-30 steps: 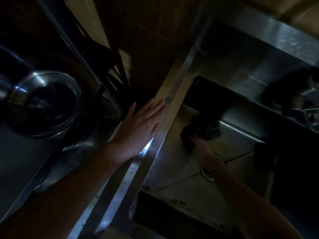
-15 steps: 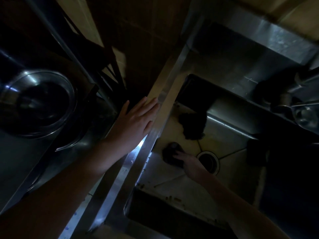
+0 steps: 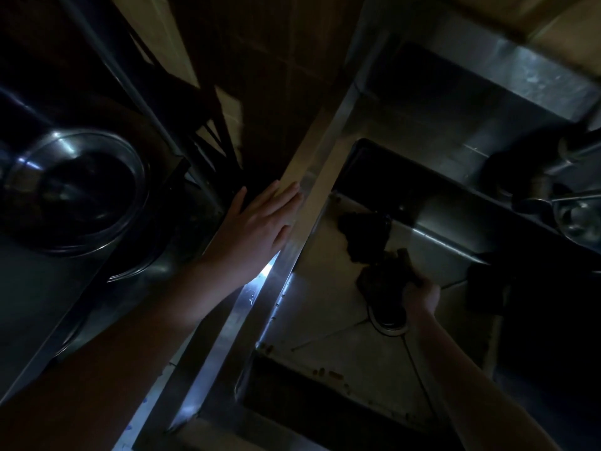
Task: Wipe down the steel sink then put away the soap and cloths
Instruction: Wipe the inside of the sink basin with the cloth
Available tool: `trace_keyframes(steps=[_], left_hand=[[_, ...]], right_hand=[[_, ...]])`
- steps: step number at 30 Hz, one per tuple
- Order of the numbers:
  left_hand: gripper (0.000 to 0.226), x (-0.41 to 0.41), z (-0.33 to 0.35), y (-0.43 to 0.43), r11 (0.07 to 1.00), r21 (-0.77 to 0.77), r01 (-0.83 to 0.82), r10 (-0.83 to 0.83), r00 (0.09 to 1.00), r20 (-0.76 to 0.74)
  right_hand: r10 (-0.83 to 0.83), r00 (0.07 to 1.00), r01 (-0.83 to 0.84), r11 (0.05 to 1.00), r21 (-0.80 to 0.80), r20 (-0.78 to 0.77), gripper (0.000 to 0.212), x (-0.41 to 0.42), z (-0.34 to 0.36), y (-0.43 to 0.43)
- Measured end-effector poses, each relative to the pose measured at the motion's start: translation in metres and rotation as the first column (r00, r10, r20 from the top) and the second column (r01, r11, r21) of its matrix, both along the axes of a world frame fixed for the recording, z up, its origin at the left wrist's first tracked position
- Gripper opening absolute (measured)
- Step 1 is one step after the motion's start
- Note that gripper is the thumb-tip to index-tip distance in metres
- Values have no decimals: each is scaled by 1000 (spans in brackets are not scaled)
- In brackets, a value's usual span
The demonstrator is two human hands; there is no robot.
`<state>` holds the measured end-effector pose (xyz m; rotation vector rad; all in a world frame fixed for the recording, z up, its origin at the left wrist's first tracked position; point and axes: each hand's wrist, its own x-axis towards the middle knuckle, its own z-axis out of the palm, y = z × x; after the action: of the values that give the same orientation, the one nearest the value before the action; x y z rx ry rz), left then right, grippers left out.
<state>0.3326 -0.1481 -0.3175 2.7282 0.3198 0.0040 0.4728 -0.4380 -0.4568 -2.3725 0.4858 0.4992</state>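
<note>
The scene is very dark. A steel sink (image 3: 325, 346) fills the lower right, its drain (image 3: 388, 320) partly hidden by my right arm. My right hand (image 3: 421, 292) is down in the basin, shut on a dark cloth (image 3: 385, 275) held just above the drain. A second dark clump (image 3: 364, 234), perhaps another cloth, lies on the basin floor near the far corner, touching the held one. My left hand (image 3: 260, 222) rests flat, fingers apart, on the sink's left rim (image 3: 302, 209). I cannot make out any soap.
A round steel bowl (image 3: 74, 193) sits on the counter at the left. Metal utensils and a small bowl (image 3: 579, 216) lie on the ledge at the right. A dark block (image 3: 487, 288) stands in the basin's right side. Small debris lines the basin's near edge.
My right hand has moved with the cloth from the basin's left side, right and back over the drain, closing into a fist on it. The left hand has stayed on the rim.
</note>
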Motion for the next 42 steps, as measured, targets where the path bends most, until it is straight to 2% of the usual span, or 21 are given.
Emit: trace_keyframes(steps=[2,4,6,9,10,12,13,14,18,20,25,27,30,32,34,39,42], left_hand=[[49,0,-1,0,1000,4,-1,1,1000,-12],[49,0,-2,1,1000,5,-5,5,1000,-20],[49,0,-2,0,1000,3,-11,11,1000,-6],[49,0,-2,0,1000,12,-9,9,1000,-2],[49,0,-2,0,1000,15,-9,9,1000,-2],[50,0,-1,0,1000,19,-10,10,1000,5],[50,0,-1,0,1000,23,-10,10,1000,6],[50,0,-2,0,1000,28,-9,8,1000,3],[50,0,-4,1,999,40,0,0,1000,-9],[50,0,-5,1,999,41,5,-4,1000,-10],[50,0,-7,2,1000,27,6,-7,1000,13],[50,0,-6,2,1000,23,0,0,1000,7],[49,1,-7,2,999,36,-7,6,1000,14],[49,1,-7,1,1000,23,-13,12,999,32],[50,2,-6,1,1000,10,-21,20,999,35],[51,1,-6,1,999,30,-13,13,1000,-6],[51,1,-6,2,1000,21,-9,10,1000,-9]], right_hand=[[-55,996,51,997,54,67,47,11,2,7],[-29,993,21,997,69,115,50,19,3,13],[66,989,-72,996,42,135,50,21,4,18],[258,963,-253,965,-74,71,48,10,-1,16],[358,934,-351,923,-157,16,49,4,-4,13],[564,812,-580,750,-319,-149,55,-9,-9,6],[628,751,-655,670,-350,-205,60,-13,-13,3],[650,727,-682,644,-348,-221,63,-15,-18,0],[591,798,-600,754,-268,-121,62,-4,-26,5],[582,811,-576,780,-246,-54,61,9,-25,11],[729,685,-717,673,-183,-4,59,32,-30,49],[721,689,-706,691,-155,73,54,29,-35,69],[556,825,-560,829,11,104,54,23,-42,94],[351,932,-360,925,124,86,54,23,-44,111],[200,978,-208,958,197,60,53,25,-43,127],[317,946,-325,926,192,74,59,6,-35,142],[464,876,-476,875,85,130,57,-4,-32,132]])
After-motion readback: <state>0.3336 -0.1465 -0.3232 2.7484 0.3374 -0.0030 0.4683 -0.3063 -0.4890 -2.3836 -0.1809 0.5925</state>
